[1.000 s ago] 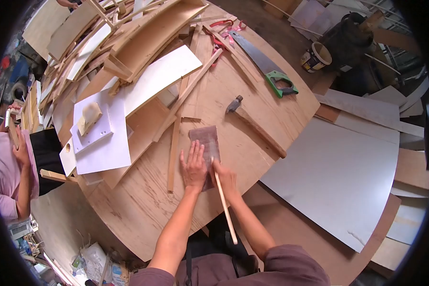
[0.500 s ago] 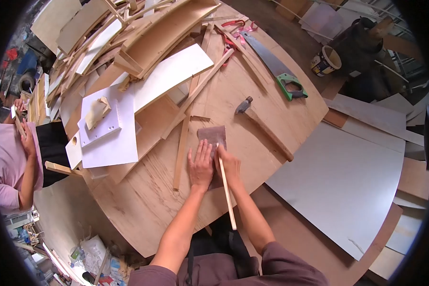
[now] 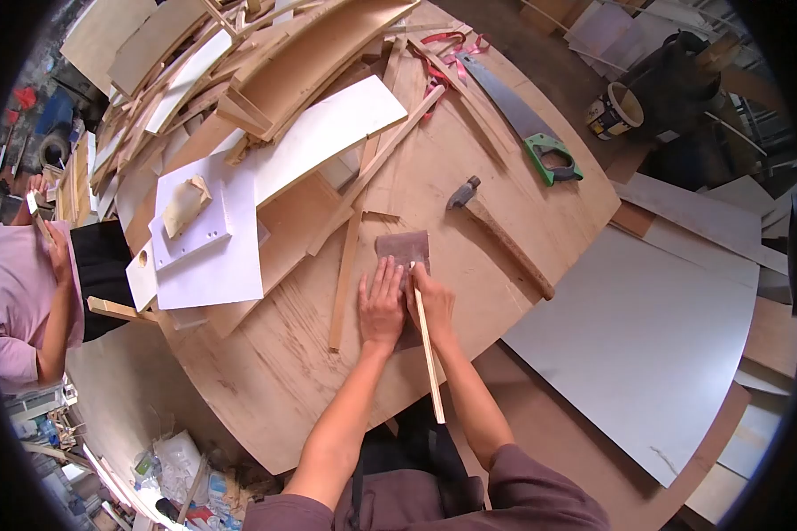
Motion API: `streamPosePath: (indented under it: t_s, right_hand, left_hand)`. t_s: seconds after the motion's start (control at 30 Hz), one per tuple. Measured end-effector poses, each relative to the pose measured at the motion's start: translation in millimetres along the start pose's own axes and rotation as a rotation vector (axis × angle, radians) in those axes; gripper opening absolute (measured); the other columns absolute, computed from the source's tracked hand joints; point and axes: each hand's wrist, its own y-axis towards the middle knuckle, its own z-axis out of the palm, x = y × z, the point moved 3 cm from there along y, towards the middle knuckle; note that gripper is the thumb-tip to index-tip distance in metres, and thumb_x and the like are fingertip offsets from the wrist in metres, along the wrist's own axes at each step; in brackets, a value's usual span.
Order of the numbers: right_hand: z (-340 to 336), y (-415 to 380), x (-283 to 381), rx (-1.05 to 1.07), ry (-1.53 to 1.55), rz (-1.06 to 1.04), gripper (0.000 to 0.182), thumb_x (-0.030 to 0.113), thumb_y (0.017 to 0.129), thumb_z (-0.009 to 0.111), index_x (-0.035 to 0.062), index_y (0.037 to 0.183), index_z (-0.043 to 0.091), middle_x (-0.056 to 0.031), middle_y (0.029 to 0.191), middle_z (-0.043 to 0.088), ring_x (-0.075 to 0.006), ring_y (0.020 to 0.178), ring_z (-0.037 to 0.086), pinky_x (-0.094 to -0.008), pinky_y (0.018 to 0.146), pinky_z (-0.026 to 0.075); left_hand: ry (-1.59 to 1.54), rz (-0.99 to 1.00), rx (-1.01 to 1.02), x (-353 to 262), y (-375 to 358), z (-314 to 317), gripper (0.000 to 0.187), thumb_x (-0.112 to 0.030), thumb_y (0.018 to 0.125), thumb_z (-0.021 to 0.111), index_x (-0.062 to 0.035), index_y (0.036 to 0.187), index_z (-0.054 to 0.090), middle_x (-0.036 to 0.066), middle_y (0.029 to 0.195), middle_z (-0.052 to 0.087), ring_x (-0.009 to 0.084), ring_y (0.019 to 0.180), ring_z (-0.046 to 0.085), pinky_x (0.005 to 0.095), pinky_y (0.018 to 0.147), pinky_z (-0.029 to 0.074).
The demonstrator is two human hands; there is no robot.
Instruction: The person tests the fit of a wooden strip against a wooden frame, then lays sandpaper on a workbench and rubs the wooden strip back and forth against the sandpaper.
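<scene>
A brown sheet of sandpaper (image 3: 402,244) lies on the wooden tabletop, close to its front edge. My left hand (image 3: 383,310) rests on it with the fingers stretched out flat, pressing it down. Closed around a thin pale wooden strip (image 3: 430,361), my right hand (image 3: 435,306) sits just beside the left. The strip's upper end is over the sandpaper, and its lower end sticks out toward my body past the table edge. A hammer (image 3: 503,239) with a wooden handle lies to the right of my hands. To their left is a longer wooden slat (image 3: 347,283).
A green-handled saw (image 3: 551,159) lies at the far right of the tabletop (image 3: 248,380). Boards and offcuts (image 3: 328,133) pile up at the back left. Another person (image 3: 27,283) stands at left holding a piece of wood. A large pale panel (image 3: 638,336) is at right.
The whole view has shifted slightly. Both hands keep nearly the same place on the sandpaper, and the strip stays in my right hand at about the same slant.
</scene>
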Motion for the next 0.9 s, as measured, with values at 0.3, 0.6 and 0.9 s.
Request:
streamPosePath:
  t_s: [0.3,0.6,0.9]
  right_hand:
    - [-11,-102,-8,0.058,-0.087,0.026,0.011,0.011,0.090,0.066,0.0081,0.091,0.055,-0.0198,0.066,0.058,-0.0391,0.061,0.063,-0.0484,0.053,0.046]
    - [4,-70,-10,-0.009,-0.013,0.064,0.012,0.014,0.091,0.065,0.0099,0.098,0.056,-0.0195,0.071,0.063,-0.0428,0.068,0.064,-0.0519,0.056,0.047]
    - [-82,-130,10,-0.011,0.350,0.330,0.020,0.020,0.094,0.068,0.0020,0.092,0.060,0.0007,0.070,0.057,-0.0073,0.067,0.051,-0.0293,0.058,0.041]
  left_hand:
    - [-0.016,0.002,-0.004,-2,2,3,0.050,-0.009,0.091,0.053,-0.0099,0.140,0.056,0.004,0.156,0.046,0.0145,0.147,0.038,0.0461,0.123,0.023]
    - [-0.025,0.022,-0.017,0,0,4,0.050,-0.011,0.090,0.053,-0.0107,0.141,0.056,0.004,0.156,0.045,0.0150,0.147,0.037,0.0465,0.123,0.024]
    - [-0.180,0.023,-0.034,4,-5,-1,0.047,-0.012,0.093,0.051,-0.0101,0.139,0.057,0.006,0.156,0.045,0.0170,0.148,0.035,0.0466,0.124,0.021]
